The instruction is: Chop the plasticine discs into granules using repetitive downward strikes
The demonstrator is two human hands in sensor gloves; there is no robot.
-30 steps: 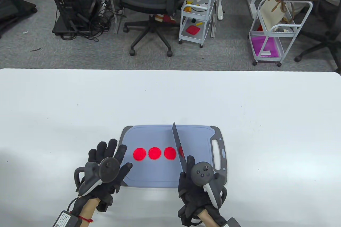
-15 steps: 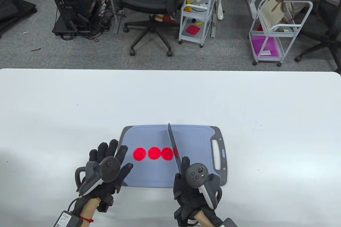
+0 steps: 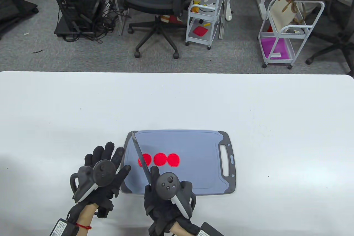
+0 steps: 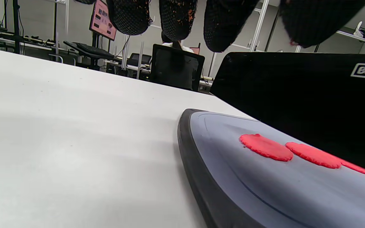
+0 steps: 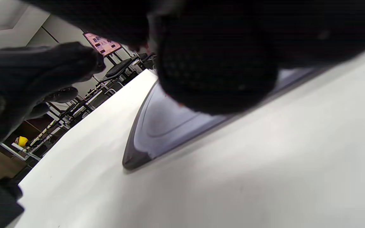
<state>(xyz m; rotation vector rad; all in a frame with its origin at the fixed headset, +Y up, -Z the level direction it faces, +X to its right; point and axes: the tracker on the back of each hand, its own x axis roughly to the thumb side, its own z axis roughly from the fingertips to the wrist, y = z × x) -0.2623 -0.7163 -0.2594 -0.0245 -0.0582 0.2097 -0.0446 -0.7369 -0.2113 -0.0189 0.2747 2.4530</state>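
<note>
On the white surface (image 3: 249,103) lies a grey plastic cutting board (image 3: 193,144) with three flat red plasticine discs (image 3: 160,159) in a row near its left end. Gripping a black-bladed knife (image 3: 141,155), the right hand (image 3: 166,200) holds the blade across the leftmost disc. With fingers spread, the left hand (image 3: 99,175) rests at the board's left edge, grasping nothing.

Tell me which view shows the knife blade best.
The table view: the knife blade shows from tip to right hand, crossing the leftmost red disc. Left wrist view shows only its dark flat side; right wrist view shows none.
</note>
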